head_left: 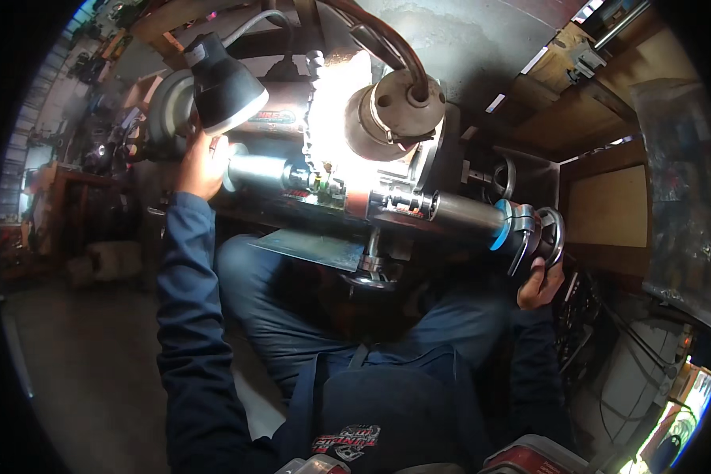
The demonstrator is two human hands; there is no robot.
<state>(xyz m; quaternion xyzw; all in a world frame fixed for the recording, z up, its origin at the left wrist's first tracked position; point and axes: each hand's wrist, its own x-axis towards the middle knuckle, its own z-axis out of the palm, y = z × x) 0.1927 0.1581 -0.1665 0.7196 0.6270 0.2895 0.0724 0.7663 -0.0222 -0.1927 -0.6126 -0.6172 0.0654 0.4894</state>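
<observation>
Currently, from my end, I see a machine (356, 201) stretching across the view, with the wearer's bent legs (253, 272) in front of it. A black lamp (217, 83) hangs over its left part, and a pale housing (371, 130) with cables sits at its middle. Below, a flat plate (316, 245) juts toward the legs. Two steel cylinders (470, 217) lie along the machine, one on each side of the middle. I have the left hand (204, 167) at the lamp's lower rim, near the left cylinder; its fingers are partly hidden, so I cannot tell whether it grips anything. I have the right hand (541, 284) closed around the lower rim of a wheel (556, 233), which stands at the machine's right end. Just inboard of that wheel, a blue ring (501, 225) circles the right cylinder's end, and a thin lever (519, 254) slants down just left of that hand.
</observation>
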